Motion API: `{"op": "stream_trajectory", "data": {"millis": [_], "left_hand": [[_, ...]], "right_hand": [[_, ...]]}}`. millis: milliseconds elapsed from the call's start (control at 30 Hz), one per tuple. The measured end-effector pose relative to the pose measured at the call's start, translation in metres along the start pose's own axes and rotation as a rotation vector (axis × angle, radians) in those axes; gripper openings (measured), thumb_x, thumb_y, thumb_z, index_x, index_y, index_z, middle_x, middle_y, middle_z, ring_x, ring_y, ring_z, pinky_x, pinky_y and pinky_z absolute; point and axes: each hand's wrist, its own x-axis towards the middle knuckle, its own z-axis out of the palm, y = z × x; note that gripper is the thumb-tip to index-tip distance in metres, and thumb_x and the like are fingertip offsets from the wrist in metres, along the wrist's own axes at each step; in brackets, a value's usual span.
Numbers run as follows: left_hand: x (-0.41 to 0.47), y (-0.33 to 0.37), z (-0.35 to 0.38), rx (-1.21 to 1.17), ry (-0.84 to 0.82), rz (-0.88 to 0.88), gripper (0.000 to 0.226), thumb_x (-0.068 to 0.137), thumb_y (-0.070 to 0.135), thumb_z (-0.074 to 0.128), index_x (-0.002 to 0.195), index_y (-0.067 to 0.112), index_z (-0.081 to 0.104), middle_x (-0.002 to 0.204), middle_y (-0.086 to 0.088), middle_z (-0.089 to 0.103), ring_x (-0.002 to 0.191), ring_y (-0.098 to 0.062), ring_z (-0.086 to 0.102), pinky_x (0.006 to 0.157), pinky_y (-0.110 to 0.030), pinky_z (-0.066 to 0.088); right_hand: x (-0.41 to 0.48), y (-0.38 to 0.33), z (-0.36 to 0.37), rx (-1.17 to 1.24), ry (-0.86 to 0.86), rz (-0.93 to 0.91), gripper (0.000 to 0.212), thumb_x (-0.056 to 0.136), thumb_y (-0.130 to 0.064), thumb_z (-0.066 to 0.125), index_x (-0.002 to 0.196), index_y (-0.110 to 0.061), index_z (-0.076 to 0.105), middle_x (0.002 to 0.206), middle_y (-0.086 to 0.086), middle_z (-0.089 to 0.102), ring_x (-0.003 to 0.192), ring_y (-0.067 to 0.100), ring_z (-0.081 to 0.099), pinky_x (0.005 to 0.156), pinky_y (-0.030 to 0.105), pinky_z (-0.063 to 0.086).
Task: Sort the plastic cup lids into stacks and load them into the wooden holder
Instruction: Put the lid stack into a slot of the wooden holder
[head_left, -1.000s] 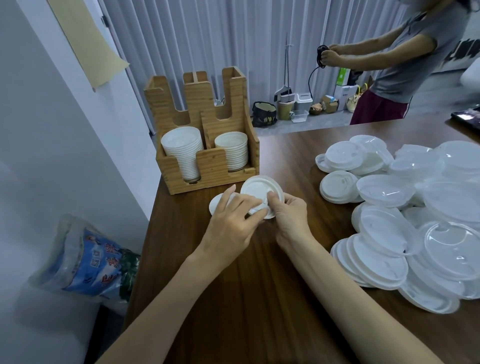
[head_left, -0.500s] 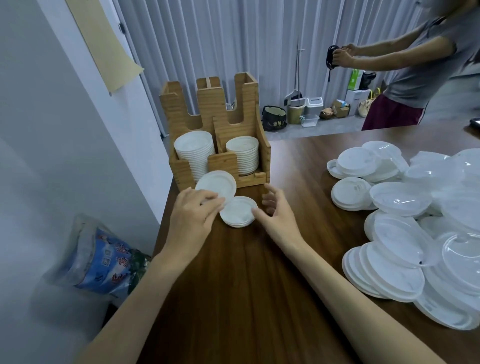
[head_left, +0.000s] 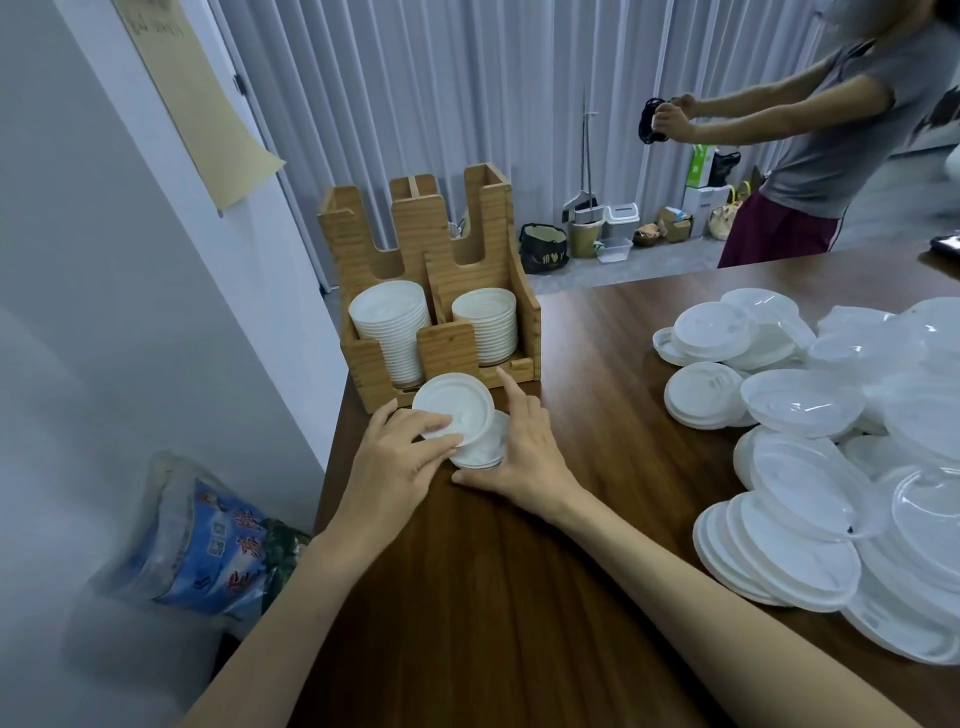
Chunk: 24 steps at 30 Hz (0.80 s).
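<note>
The wooden holder (head_left: 448, 345) stands at the table's far left corner, with a taller lid stack (head_left: 390, 327) in its left slot and a shorter lid stack (head_left: 485, 325) in its right one. Just in front of it, my left hand (head_left: 395, 465) pinches a wide white lid (head_left: 454, 402), tilted and lifted over a small lid stack (head_left: 480, 449) on the table. My right hand (head_left: 527, 447) wraps thumb and fingers round that small stack, its index finger pointing up towards the holder. The wide lid hides part of the small stack.
A big loose pile of white and clear lids (head_left: 810, 467) covers the right of the brown table (head_left: 493, 597). A blue printed bag (head_left: 208, 545) lies on the floor at the left by the wall. Another person (head_left: 831, 135) stands beyond the table's far edge.
My left hand has brought the wide lid right and over the small stack. My right hand has closed in around that stack. The view has shifted slightly.
</note>
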Motion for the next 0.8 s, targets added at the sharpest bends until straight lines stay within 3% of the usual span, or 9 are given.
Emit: {"op": "stream_trajectory", "data": {"millis": [167,267,333,467,600,800], "left_hand": [[0.001,-0.002,-0.004,0.006,-0.012,0.019,0.026,0.075,0.002,0.075,0.099,0.013,0.075,0.107,-0.003,0.070,0.102,-0.017,0.061,0.104,-0.041,0.034],[-0.002,-0.002,-0.007,-0.091,-0.038,0.011,0.026,0.078,0.004,0.073,0.101,0.015,0.074,0.108,0.001,0.070,0.105,-0.008,0.057,0.105,-0.040,0.032],[-0.007,0.000,-0.006,-0.139,-0.071,0.034,0.026,0.078,0.005,0.072,0.102,0.016,0.074,0.109,0.002,0.070,0.107,-0.003,0.053,0.106,-0.038,0.030],[-0.015,0.003,0.002,-0.161,-0.109,0.091,0.025,0.079,0.005,0.072,0.100,0.016,0.074,0.108,0.003,0.070,0.107,-0.002,0.054,0.106,-0.038,0.030],[-0.018,0.001,0.005,-0.207,-0.106,0.055,0.022,0.083,0.013,0.067,0.103,0.018,0.074,0.109,0.006,0.069,0.107,0.000,0.054,0.106,-0.037,0.030],[-0.018,0.003,0.010,-0.213,-0.132,0.033,0.021,0.082,0.015,0.068,0.102,0.017,0.074,0.106,0.003,0.070,0.104,-0.003,0.054,0.102,-0.036,0.034]], "right_hand": [[-0.003,0.004,-0.007,0.149,-0.065,-0.005,0.113,0.066,-0.037,0.085,0.149,-0.034,0.008,0.132,-0.003,0.039,0.121,0.013,0.037,0.104,0.033,0.036],[-0.007,0.009,-0.019,0.221,-0.205,-0.014,0.114,0.067,-0.029,0.086,0.146,-0.043,0.006,0.125,-0.014,0.044,0.116,-0.003,0.044,0.095,0.010,0.035],[-0.009,0.011,-0.023,0.240,-0.256,-0.010,0.115,0.067,-0.027,0.086,0.146,-0.044,0.005,0.128,-0.015,0.046,0.117,-0.009,0.044,0.091,0.002,0.030],[-0.011,0.014,-0.025,0.236,-0.286,-0.006,0.114,0.069,-0.027,0.086,0.149,-0.039,0.006,0.127,-0.021,0.043,0.113,-0.020,0.039,0.089,-0.004,0.026],[-0.011,0.015,-0.025,0.234,-0.297,0.002,0.113,0.069,-0.029,0.085,0.148,-0.041,0.006,0.130,-0.018,0.040,0.117,-0.011,0.037,0.092,0.001,0.022],[-0.010,0.016,-0.024,0.218,-0.292,-0.023,0.112,0.069,-0.027,0.085,0.148,-0.041,0.007,0.127,-0.019,0.042,0.111,-0.020,0.039,0.089,-0.003,0.026]]}}
